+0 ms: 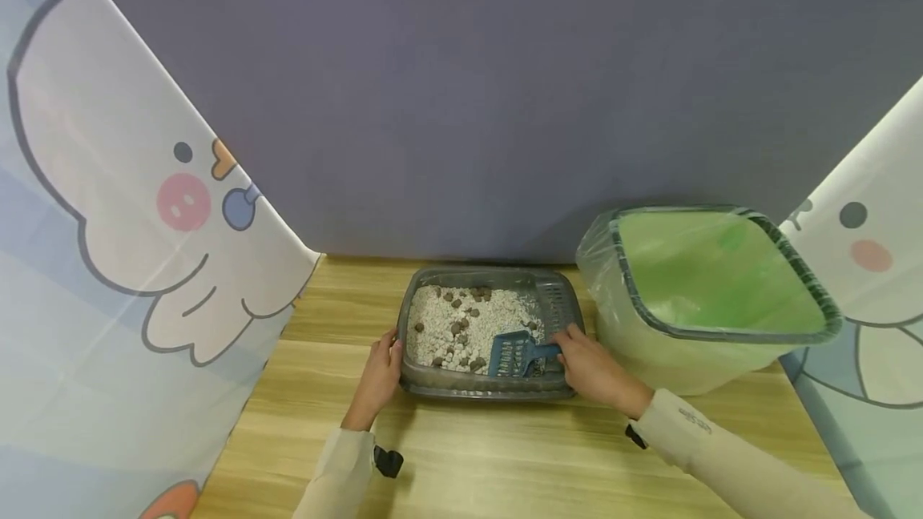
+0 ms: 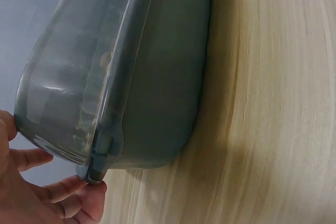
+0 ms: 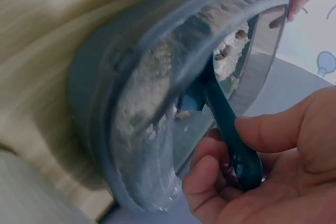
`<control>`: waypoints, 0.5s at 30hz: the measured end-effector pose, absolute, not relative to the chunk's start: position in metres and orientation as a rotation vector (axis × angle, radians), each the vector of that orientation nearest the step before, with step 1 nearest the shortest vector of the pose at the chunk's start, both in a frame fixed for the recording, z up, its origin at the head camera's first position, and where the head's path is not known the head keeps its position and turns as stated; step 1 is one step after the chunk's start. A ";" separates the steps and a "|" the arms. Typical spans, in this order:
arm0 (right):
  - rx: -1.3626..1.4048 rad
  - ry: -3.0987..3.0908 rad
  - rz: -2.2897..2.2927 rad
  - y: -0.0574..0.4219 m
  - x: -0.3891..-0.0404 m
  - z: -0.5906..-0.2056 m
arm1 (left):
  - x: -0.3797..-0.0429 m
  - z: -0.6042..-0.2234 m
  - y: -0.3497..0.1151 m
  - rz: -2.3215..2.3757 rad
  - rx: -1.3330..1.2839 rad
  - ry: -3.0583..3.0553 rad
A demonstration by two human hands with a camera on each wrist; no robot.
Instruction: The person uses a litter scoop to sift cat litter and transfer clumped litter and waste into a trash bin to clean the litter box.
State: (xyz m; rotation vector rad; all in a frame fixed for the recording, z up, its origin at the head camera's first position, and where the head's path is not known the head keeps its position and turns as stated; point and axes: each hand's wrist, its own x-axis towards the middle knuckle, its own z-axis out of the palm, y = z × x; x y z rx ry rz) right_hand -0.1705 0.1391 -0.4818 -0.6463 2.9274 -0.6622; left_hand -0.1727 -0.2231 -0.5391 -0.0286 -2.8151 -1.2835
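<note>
A dark grey litter box (image 1: 483,394) with a translucent upper rim holds pale pellet litter (image 1: 433,319) dotted with several brown clumps (image 1: 459,327). At its left end, my left hand (image 1: 378,375) holds the wall, with fingertips along the translucent rim and beside the side latch (image 2: 98,166). My right hand (image 1: 594,367) grips the handle of a blue slotted litter scoop (image 1: 510,354), thumb along the top and fingers curled beneath. The scoop's head lies over the litter near the front wall, partly hidden by the rim in the right wrist view.
A green bin (image 1: 728,335) lined with a clear plastic bag stands right of the litter box. The wooden tabletop (image 1: 476,463) meets a grey panel (image 1: 461,102) at the back. Printed cartoon sheets (image 1: 108,183) hang at both sides.
</note>
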 end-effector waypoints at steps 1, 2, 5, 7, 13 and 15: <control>-0.621 2.903 -0.690 0.138 -0.171 -0.483 | -0.174 -0.538 -0.222 -1.288 -0.031 -2.816; -0.598 2.883 -0.714 0.135 -0.170 -0.485 | -0.175 -0.538 -0.222 -1.296 -0.032 -2.812; -0.545 2.841 -0.753 0.128 -0.168 -0.490 | -0.177 -0.537 -0.220 -1.288 -0.044 -2.811; -0.548 2.844 -0.760 0.122 -0.166 -0.493 | -0.178 -0.537 -0.220 -1.287 -0.039 -2.813; -0.588 2.888 -0.739 0.105 -0.170 -0.500 | -0.177 -0.539 -0.221 -1.294 -0.027 -2.799; -0.593 2.882 -0.746 0.100 -0.173 -0.502 | -0.176 -0.540 -0.221 -1.277 -0.033 -2.799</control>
